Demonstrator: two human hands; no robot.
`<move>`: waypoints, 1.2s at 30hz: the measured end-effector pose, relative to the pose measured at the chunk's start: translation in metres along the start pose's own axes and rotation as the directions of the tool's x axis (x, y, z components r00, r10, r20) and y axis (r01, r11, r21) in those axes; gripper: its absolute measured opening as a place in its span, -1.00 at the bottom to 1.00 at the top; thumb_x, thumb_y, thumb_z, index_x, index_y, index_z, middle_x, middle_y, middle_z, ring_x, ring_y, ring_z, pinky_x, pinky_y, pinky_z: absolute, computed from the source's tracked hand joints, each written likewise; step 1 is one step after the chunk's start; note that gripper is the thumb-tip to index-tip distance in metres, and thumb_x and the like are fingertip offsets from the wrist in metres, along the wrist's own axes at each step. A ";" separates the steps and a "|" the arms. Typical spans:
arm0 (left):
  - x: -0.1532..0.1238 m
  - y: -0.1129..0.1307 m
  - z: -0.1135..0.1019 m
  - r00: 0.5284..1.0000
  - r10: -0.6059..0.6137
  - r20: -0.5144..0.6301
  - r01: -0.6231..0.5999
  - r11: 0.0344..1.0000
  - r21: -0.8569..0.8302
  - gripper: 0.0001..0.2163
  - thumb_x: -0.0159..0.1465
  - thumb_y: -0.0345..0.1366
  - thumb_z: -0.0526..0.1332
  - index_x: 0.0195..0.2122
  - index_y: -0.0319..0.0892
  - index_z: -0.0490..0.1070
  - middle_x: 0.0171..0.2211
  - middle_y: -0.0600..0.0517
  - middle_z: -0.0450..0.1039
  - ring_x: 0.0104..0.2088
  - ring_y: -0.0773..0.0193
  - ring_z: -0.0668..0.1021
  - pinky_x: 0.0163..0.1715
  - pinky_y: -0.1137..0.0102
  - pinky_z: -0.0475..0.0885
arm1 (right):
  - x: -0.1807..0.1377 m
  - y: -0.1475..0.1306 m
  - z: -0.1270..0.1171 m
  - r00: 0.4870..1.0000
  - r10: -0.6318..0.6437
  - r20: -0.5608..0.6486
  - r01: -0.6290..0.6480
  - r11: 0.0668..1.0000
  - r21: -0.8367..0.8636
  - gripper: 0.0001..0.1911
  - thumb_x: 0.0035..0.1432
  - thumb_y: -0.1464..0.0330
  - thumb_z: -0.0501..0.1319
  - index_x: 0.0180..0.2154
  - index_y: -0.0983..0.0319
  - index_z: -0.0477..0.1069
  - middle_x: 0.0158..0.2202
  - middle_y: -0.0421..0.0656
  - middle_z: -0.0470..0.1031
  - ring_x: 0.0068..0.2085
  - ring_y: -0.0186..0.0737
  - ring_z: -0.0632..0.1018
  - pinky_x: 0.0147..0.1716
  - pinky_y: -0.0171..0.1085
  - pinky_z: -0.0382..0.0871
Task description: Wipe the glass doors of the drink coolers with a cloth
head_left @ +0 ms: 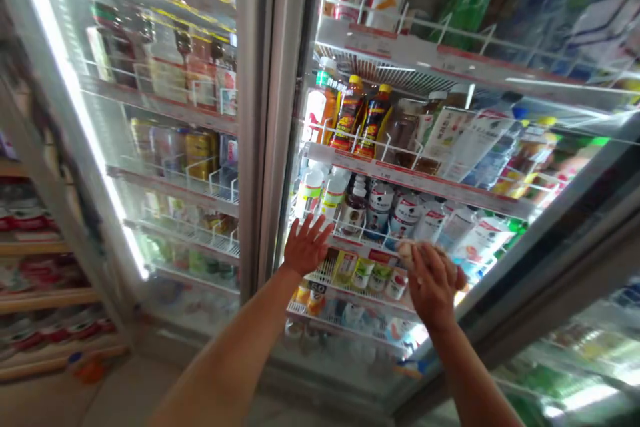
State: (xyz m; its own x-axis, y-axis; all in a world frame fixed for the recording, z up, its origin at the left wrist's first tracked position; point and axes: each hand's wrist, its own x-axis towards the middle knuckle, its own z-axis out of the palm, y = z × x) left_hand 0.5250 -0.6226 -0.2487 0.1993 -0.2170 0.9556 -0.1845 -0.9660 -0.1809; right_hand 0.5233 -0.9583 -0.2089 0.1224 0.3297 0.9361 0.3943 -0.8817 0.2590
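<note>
My left hand [306, 245] is spread flat with fingers apart, at the left part of a glass cooler door [345, 360]; it appears to touch the glass. To its right, my right hand [433, 283] is closed over a pale, crumpled cloth [407, 253] that pokes out past the fingers, held up against the same door. Most of the cloth is hidden under the hand. Behind the glass, near my hands, stand a dark bottle [354, 210] and several white-labelled bottles [406, 213], with small green-labelled cups [363, 273] on the shelf below.
A metal door frame [273, 113] divides this cooler from the lit one on the left, which holds bottles and cans [200, 153]. Another frame [565, 253] slants along the right. Wooden shelves [55, 300] with packaged goods are at far left, near an orange item [90, 368] low down.
</note>
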 end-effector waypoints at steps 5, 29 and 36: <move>0.003 -0.001 -0.002 1.000 -0.005 0.006 0.005 1.000 0.015 -0.45 0.41 -0.23 0.08 0.42 -0.01 0.09 0.38 -0.03 0.21 0.47 0.12 -0.01 0.45 0.08 -0.16 | 0.021 0.038 -0.003 0.971 0.184 -0.155 -0.178 0.983 0.054 -0.34 0.22 0.29 0.36 0.31 0.17 0.30 0.11 0.07 0.47 0.05 -0.01 0.52 0.10 -0.05 0.35; 0.005 0.094 0.030 0.984 -0.157 -0.088 0.163 0.984 0.069 -0.39 0.45 -0.28 -0.03 0.49 -0.13 -0.20 0.49 -0.11 -0.23 0.48 -0.01 -0.13 0.43 -0.03 -0.10 | -0.047 0.093 -0.007 0.994 0.024 -0.109 0.014 0.942 0.334 -0.35 0.27 0.49 0.27 0.34 0.13 0.24 0.16 0.00 0.50 0.14 0.00 0.54 0.15 -0.03 0.47; 0.005 0.094 0.033 0.983 -0.149 -0.111 0.159 0.984 0.085 -0.41 0.46 -0.24 -0.06 0.49 -0.14 -0.17 0.49 -0.13 -0.18 0.48 -0.03 -0.09 0.42 -0.05 -0.05 | -0.032 0.081 0.009 0.960 0.165 -0.226 -0.085 0.941 0.328 -0.30 0.29 0.45 0.26 0.39 0.20 0.12 0.32 0.07 0.34 0.35 0.16 0.33 0.27 0.20 0.34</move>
State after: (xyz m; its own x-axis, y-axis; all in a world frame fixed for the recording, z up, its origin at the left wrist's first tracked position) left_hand 0.5399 -0.7189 -0.2689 0.1164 -0.0536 0.9918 -0.0684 -0.9966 -0.0458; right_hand 0.5599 -1.0373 -0.2201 -0.0231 0.0948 0.9952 0.6592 -0.7470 0.0864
